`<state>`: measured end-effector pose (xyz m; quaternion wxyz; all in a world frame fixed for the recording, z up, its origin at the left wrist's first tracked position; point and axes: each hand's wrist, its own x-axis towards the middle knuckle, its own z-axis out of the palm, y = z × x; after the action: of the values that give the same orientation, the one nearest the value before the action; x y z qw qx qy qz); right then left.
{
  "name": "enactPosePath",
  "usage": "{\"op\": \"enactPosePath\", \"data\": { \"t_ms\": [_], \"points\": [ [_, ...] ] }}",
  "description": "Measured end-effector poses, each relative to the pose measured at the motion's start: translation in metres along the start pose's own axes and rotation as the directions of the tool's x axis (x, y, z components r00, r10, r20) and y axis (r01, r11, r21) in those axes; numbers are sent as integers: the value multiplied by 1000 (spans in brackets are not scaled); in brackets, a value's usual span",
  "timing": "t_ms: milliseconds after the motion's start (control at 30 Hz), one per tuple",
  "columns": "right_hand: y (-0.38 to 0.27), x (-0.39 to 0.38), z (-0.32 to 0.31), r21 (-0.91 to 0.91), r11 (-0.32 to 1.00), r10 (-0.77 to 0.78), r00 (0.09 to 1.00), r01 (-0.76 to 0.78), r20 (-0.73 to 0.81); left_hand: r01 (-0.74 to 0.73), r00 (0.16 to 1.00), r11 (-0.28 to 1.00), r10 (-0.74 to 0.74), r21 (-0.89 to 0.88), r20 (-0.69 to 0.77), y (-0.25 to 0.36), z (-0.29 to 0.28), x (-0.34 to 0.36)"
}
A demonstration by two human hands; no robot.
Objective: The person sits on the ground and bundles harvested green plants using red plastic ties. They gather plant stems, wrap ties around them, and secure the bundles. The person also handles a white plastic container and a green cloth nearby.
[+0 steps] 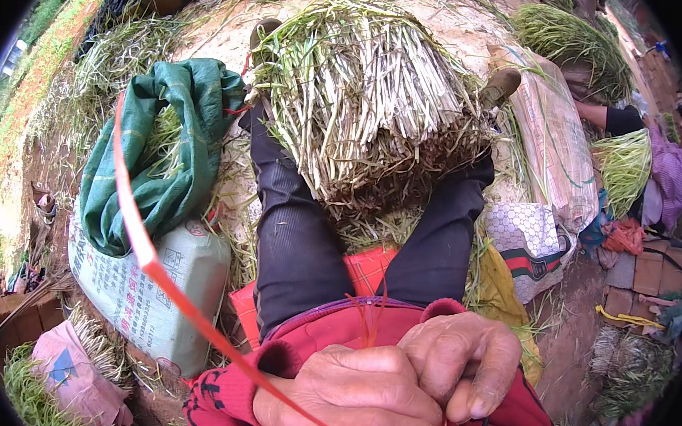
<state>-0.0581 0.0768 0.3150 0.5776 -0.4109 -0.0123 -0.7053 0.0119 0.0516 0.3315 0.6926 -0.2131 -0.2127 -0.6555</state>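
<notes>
My left hand (348,401) and my right hand (465,363) are close together at my lap, both with curled fingers. A thin red plastic strip (197,316) runs down from the upper left, across my left hand. Thin red ends (368,319) stick up just behind my hands, and a short red bit shows below between them. The strip seems pinched in the fingers, though the grip itself is partly hidden. Beyond my knees lies a large bundle of green-and-white stalks (375,90), its muddy roots towards me, between my outstretched legs.
On the left, a green cloth sack (208,155) with stalks inside rests on a stuffed pale printed bag (167,295). A pink-wrapped stalk bundle (77,374) is lower left. To the right lie a pale woven sack (555,140), a patterned bag (532,254) and another person's arm (602,116) near stalks.
</notes>
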Motion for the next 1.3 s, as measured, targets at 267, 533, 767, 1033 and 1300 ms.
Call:
{"op": "enactPosePath", "data": {
  "t_ms": [267,533,767,1033,1300],
  "points": [
    [8,-7,-52,-619,724,91,931,-305,-352,829,480,219,-751,515,-454,82,-35,29],
    [33,-47,-69,-613,580,238,832,-536,-501,845,390,42,-731,533,-560,80,-103,-27],
    [9,-59,-88,-508,800,-81,782,-319,-618,844,425,52,-672,533,-607,78,-110,-33],
    [25,-51,-95,-129,946,172,797,-297,-579,928,305,62,-695,368,-652,76,-108,-30],
    [37,-22,-86,-115,831,395,722,-545,-568,949,238,47,-756,312,-610,73,-109,-23]
  ]
}}
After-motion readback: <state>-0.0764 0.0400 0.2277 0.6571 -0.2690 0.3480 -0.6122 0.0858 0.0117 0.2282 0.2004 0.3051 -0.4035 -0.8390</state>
